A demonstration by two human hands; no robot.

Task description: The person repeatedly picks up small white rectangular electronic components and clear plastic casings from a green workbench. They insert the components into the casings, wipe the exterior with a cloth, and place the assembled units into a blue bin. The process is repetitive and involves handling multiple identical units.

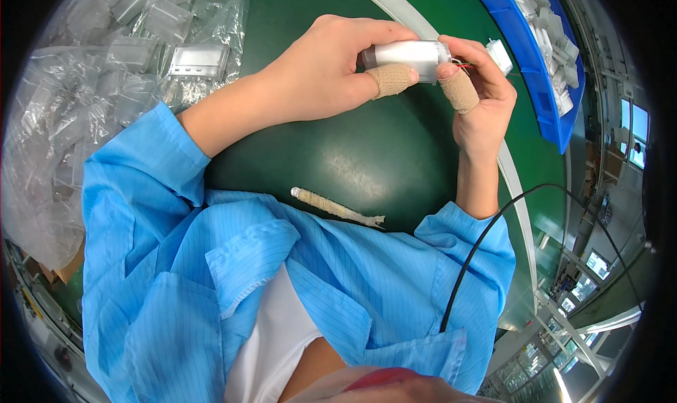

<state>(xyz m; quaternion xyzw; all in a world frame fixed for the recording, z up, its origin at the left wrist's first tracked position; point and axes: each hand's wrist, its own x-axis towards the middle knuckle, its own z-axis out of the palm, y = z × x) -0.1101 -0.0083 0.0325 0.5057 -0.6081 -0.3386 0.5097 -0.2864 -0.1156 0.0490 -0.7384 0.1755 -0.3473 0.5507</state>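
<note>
Fingers (384,32) of LH (328,68) clamped on white/clear unit (405,52), approx 1 o'clock in view, held above tabletop (338,156); LH takes its 9 o'clock end, thumb below, index on top; RH (486,96) pinches the 3 o'clock end btwn thumb & index; both thumbs in beige wraps (392,81); thin wires (464,65), red etc., show at RH end, partly hidden by fingers; small white part (499,56) at 3 o'clock of unit, just past RH fingers, can't tell if wired to it; blue bin (557,114) at 2 o'clock, full of white pcs (543,40); clear plastic bag (42,184) at 9–11 o'clock w/ clear cases (130,52) in/under film; one case w/ white panel (197,62) at its 3 o'clock edge, near L forearm; beige-wrapped stick (335,207) lies near view ctr, approx 7 o'clock of unit, well apart from hands; blk cable (550,186) arcs at 3–4 o'clock, crossing R sleeve (472,241)
</note>
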